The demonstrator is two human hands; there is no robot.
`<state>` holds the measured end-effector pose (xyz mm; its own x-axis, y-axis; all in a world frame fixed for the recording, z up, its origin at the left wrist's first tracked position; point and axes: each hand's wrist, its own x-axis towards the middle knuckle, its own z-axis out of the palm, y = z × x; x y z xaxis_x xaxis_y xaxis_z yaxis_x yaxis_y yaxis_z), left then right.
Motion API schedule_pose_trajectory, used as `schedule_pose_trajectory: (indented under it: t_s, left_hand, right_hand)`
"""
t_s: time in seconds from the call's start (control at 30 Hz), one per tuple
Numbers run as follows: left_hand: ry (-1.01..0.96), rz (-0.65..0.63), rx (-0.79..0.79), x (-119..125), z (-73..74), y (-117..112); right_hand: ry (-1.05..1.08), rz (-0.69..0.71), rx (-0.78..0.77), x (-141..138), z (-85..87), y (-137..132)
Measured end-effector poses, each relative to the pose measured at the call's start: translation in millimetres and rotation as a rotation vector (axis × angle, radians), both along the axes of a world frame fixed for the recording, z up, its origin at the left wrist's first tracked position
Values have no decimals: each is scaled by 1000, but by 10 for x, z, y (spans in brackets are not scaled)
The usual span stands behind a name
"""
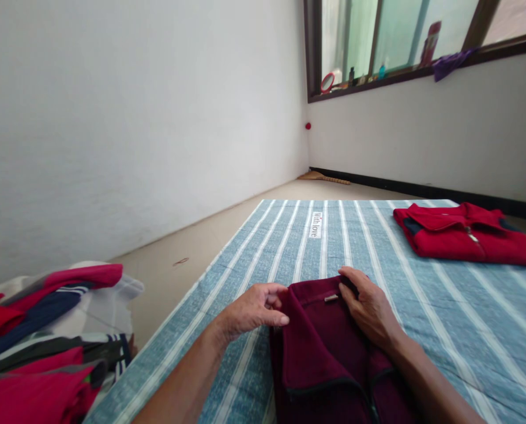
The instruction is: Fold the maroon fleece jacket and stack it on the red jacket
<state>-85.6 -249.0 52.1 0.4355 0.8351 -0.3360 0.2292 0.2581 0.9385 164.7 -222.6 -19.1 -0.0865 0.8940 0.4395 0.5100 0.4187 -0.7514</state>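
A dark maroon zip jacket (320, 341) lies folded in front of me, its collar spread and a small pale label showing at the neck. My left hand (256, 309) is at the collar's left corner, thumb and fingers apart, the fingertips touching the edge. On the other side, my right hand (371, 306) has its fingers over the collar's right edge, with the thumb inside by the label. The jacket's lower part runs out of view at the bottom.
A folded red zip jacket (461, 232) rests at the right on the blue striped bed cover (245, 271). Piled clothes (46, 330) in red, navy and white stand at the left. A broom (325, 176) lies on the floor by the corner, below a window sill (378, 79) with small items.
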Motion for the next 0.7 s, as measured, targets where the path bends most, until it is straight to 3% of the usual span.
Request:
schedule_pose_trajectory:
  t_s: [0.47,0.6,0.7]
  left_hand:
    - [-66,168,-10,30,-155,-42]
    - [-46,169,16,50,-139,-36]
    - [-18,253,89,92,-109,-14]
  right_hand:
    - [5,-2,-13,1,2,1]
    - [13,2,-8,4,-13,3]
    - [22,0,-7,7,-19,1]
